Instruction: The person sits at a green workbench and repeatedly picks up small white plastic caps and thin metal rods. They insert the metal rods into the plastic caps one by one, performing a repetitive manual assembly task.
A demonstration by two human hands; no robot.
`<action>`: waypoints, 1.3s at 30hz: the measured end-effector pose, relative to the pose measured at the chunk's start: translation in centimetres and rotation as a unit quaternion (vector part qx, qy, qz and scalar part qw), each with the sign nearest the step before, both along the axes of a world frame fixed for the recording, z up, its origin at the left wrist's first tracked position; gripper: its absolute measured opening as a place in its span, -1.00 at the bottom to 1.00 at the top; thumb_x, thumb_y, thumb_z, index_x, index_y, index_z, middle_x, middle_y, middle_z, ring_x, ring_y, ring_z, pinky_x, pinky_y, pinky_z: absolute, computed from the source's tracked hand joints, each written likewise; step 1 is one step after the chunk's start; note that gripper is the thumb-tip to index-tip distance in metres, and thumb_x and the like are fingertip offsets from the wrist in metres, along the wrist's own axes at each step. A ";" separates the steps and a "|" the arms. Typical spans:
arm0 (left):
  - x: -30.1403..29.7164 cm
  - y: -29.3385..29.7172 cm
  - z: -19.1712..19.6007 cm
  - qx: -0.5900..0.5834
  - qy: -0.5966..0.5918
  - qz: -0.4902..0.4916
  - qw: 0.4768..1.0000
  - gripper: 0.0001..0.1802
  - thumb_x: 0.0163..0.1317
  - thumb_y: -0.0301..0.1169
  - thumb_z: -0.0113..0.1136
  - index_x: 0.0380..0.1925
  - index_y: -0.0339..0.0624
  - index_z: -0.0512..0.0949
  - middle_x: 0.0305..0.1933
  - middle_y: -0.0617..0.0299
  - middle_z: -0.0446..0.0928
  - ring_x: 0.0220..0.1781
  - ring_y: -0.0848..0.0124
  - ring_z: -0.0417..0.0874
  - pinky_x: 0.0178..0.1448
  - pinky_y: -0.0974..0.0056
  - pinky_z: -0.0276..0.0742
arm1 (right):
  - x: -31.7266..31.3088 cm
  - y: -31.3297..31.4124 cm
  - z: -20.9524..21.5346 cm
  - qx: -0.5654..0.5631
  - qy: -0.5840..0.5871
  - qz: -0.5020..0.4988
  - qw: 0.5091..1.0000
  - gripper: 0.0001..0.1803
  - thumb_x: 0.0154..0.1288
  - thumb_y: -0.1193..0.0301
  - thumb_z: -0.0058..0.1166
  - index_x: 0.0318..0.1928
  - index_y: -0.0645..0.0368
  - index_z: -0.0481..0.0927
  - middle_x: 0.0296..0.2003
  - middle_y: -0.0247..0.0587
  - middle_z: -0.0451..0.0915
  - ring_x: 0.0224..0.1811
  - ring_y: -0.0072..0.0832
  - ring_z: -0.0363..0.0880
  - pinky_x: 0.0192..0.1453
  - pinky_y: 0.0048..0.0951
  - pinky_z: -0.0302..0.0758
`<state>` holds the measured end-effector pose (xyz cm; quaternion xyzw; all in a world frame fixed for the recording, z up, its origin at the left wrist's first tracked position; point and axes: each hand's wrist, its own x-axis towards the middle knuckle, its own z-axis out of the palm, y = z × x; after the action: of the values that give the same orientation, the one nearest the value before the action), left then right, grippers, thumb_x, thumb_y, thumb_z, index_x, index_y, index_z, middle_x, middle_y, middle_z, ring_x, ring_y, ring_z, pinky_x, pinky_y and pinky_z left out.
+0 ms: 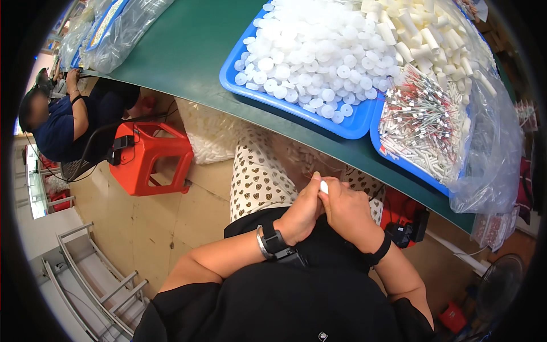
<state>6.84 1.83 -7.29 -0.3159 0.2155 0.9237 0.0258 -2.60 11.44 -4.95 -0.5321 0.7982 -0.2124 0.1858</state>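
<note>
Your left hand (302, 214) and your right hand (348, 212) meet in your lap, below the near edge of the green desk (188, 51). Both hands close around a small white piece (323, 186), which shows only as a rounded tip between them. The fingers of each hand are pressed together around it and pinch it from both sides; the rest of the piece is hidden inside the grip. The two hands touch each other at the thumbs.

You wear a black watch (272, 239) with a metal bangle on the left wrist and a black band (378, 251) on the right wrist.

On the desk ahead of your hands stands a blue tray (285, 102) heaped with round white caps (313, 51). Just beside it, to your right, a second blue tray (399, 162) carries a clear plastic bag (490, 154) holding thin white sticks with red marks (421, 119) and short white tubes (433, 40).

On the floor to your left stands a red plastic stool (151, 159). Beyond it, another person (62, 122) in dark blue sits at the far end of the desk, well apart from your hands.
</note>
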 end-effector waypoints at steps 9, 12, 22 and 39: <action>1.1 -3.3 -0.4 -0.035 -0.163 -0.074 0.983 -0.52 0.50 -0.01 -0.16 0.10 -0.18 0.37 0.10 0.14 0.50 0.13 0.34 0.48 0.22 0.18 0.40 | -2.1 -0.7 -2.9 0.040 0.044 -0.022 0.998 -0.61 0.28 0.24 0.18 -0.03 0.23 0.46 -0.29 -0.06 0.64 -0.29 -0.14 0.67 -0.27 -0.25 0.58; 1.0 -5.3 1.3 -0.132 -0.011 -0.074 0.988 -0.69 0.51 -0.20 -0.07 -0.04 -0.21 0.47 -0.15 0.19 0.61 -0.13 0.41 0.61 0.00 0.34 0.52 | -3.3 0.5 2.5 -0.041 -0.023 0.052 0.998 -0.72 0.24 0.30 0.21 -0.15 0.21 0.54 -0.33 -0.13 0.65 -0.32 -0.24 0.67 -0.31 -0.32 0.56; -7.8 -9.1 7.6 -0.873 0.126 0.008 0.472 -0.84 0.11 -0.56 0.30 -0.27 -0.25 0.59 -0.29 0.12 0.55 -0.24 0.15 0.50 -0.13 0.18 0.45 | -13.1 3.0 8.3 -0.061 0.330 -0.059 0.940 -0.81 -0.01 0.60 0.05 -0.32 0.17 0.57 -0.39 -0.22 0.44 -0.30 -0.30 0.47 -0.24 -0.30 0.44; -10.2 -9.2 9.0 -0.676 0.124 -0.053 0.725 -0.86 0.29 -0.48 0.17 -0.19 -0.28 0.61 -0.31 0.15 0.62 -0.28 0.42 0.60 -0.13 0.31 0.55 | -12.6 3.9 9.1 -0.221 0.176 -0.158 0.946 -0.77 0.07 0.50 0.37 -0.27 0.23 0.58 -0.51 -0.21 0.58 -0.50 -0.30 0.51 -0.43 -0.35 0.39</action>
<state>-3.37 -7.39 1.68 -0.1202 0.8002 0.5617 -0.1722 -15.20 15.37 4.11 -0.4558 0.8251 -0.3132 -0.1159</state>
